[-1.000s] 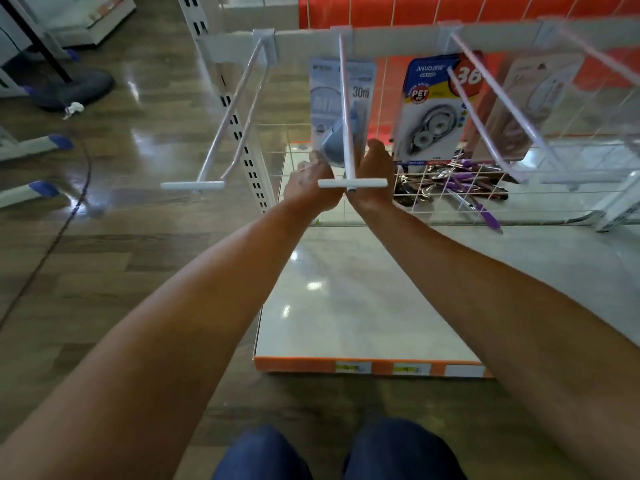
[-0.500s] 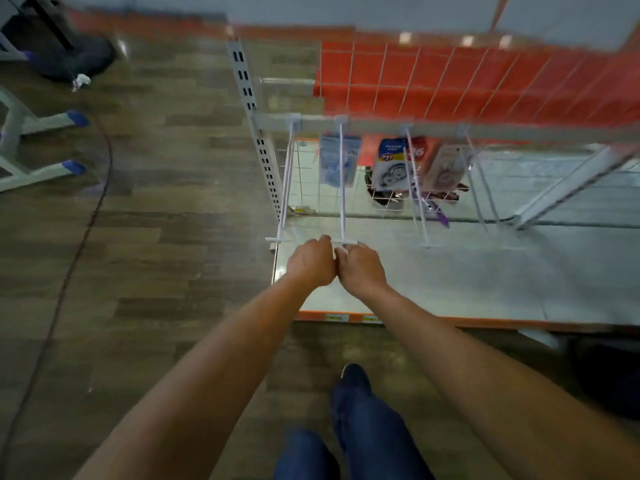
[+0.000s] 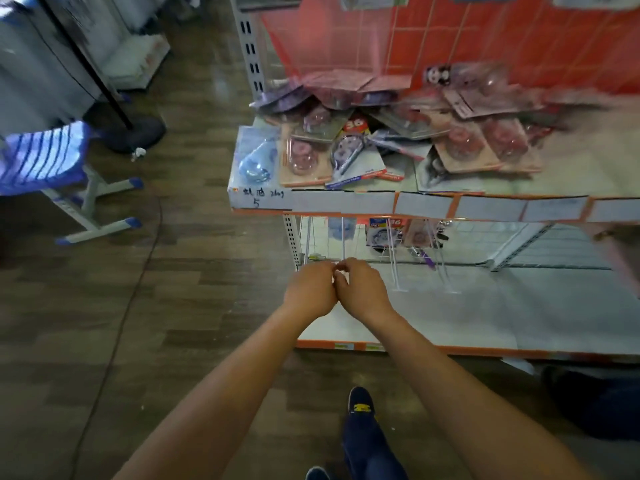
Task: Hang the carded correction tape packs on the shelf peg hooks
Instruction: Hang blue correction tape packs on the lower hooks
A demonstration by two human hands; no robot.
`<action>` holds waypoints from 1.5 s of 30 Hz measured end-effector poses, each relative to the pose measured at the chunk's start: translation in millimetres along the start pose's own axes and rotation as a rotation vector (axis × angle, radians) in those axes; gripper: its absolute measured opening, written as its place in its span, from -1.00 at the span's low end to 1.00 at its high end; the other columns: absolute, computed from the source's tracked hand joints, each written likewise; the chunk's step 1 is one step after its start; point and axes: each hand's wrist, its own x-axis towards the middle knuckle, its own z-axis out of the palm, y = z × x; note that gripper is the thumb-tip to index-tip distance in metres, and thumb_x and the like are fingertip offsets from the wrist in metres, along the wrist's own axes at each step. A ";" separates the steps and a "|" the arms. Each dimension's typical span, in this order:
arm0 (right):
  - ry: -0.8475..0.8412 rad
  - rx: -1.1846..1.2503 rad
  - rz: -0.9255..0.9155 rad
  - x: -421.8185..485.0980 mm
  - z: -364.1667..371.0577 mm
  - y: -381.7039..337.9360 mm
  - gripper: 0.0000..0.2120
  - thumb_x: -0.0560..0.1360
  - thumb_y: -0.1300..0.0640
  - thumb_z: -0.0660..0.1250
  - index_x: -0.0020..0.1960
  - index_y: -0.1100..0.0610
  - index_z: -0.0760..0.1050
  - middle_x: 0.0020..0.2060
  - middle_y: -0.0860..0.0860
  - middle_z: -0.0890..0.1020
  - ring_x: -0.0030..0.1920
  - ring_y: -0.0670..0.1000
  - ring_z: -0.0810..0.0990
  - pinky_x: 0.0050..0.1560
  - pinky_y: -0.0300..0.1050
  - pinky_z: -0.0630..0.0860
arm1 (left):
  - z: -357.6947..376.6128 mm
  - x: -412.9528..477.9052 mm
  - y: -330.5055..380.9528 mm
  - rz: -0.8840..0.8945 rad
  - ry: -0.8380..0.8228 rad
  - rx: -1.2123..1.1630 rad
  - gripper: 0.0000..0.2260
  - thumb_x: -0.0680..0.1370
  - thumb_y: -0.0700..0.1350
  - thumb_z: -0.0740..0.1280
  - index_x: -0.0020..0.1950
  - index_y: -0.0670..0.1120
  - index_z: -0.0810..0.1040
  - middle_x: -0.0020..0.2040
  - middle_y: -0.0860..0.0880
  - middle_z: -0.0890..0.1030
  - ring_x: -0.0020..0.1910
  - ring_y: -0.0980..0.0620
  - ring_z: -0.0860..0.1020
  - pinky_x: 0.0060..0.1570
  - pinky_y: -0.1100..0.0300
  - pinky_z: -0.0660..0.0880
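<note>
Two hands meet at the front end of one peg hook under the upper shelf: left hand and right hand touch side by side, backs up. Fingers on both are curled in tight around the hook's tip. No card shows between them, and I cannot tell whether they grip the hook end or just close beside it. One blue pack hangs at the far back of that same hook, well apart from the fingers. Next hook to the right carries a "36" pack, also at the back. Most of the stock is a pile of loose packs lying flat on the upper shelf, above and beyond both hands, blurred. Bottom shelf sits below the hooks. One dark shoe stands on the wood floor.
</note>
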 end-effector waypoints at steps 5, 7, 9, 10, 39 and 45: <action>0.095 0.148 -0.117 -0.9 -39.7 -42.7 -0.78 0.58 0.13 0.21 0.19 0.14 0.51 0.10 0.03 0.62 0.10 0.02 0.57 0.05 -0.13 0.46 | -59.6 -17.4 19.9 -0.020 0.247 -0.028 -0.71 0.54 -0.17 0.23 0.24 -0.03 0.52 0.09 -0.06 0.63 0.05 -0.07 0.58 0.06 0.07 0.51; 0.129 0.224 -0.152 3.0 -55.2 -58.4 -0.80 0.57 0.14 0.22 0.15 0.13 0.52 0.06 0.02 0.63 0.06 -0.01 0.57 -0.03 -0.21 0.40 | -82.4 -16.4 26.3 -0.016 0.331 -0.037 -0.71 0.54 -0.16 0.23 0.23 0.01 0.54 0.08 -0.05 0.64 0.07 -0.08 0.57 0.07 0.09 0.47; 0.165 0.289 -0.187 9.1 -68.7 -72.3 -0.82 0.55 0.16 0.24 0.12 0.13 0.54 0.01 0.01 0.65 0.00 -0.04 0.57 -0.06 -0.24 0.39 | -101.4 -10.8 29.9 -0.032 0.395 -0.038 -0.72 0.55 -0.13 0.23 0.24 0.00 0.54 0.09 -0.07 0.63 0.09 -0.10 0.56 0.08 0.09 0.43; 0.187 0.315 -0.215 13.0 -74.0 -77.7 -0.82 0.55 0.18 0.25 0.10 0.12 0.56 -0.01 0.01 0.65 -0.02 -0.04 0.57 -0.04 -0.23 0.42 | -109.4 -7.3 30.1 -0.035 0.430 -0.053 -0.74 0.56 -0.12 0.23 0.23 0.00 0.55 0.08 -0.07 0.64 0.08 -0.10 0.56 0.07 0.07 0.43; 0.110 -0.152 -0.487 90.3 -62.3 -111.8 -0.73 0.55 0.12 0.21 0.19 0.17 0.52 0.18 0.06 0.56 0.27 0.09 0.40 0.30 -0.04 0.29 | -160.2 59.3 -29.8 -0.411 0.540 -0.160 -0.33 0.45 0.04 0.47 0.42 -0.18 0.26 0.26 -0.23 0.36 0.22 -0.17 0.41 0.21 0.09 0.35; 0.100 -0.090 -0.465 93.1 -62.2 -110.8 -0.71 0.55 0.14 0.20 0.21 0.17 0.52 0.16 0.07 0.58 0.23 0.10 0.43 0.28 -0.05 0.31 | -167.6 55.8 -30.9 -0.372 0.723 -0.191 -0.31 0.42 -0.04 0.50 0.42 -0.23 0.26 0.27 -0.21 0.30 0.19 -0.16 0.44 0.18 0.10 0.41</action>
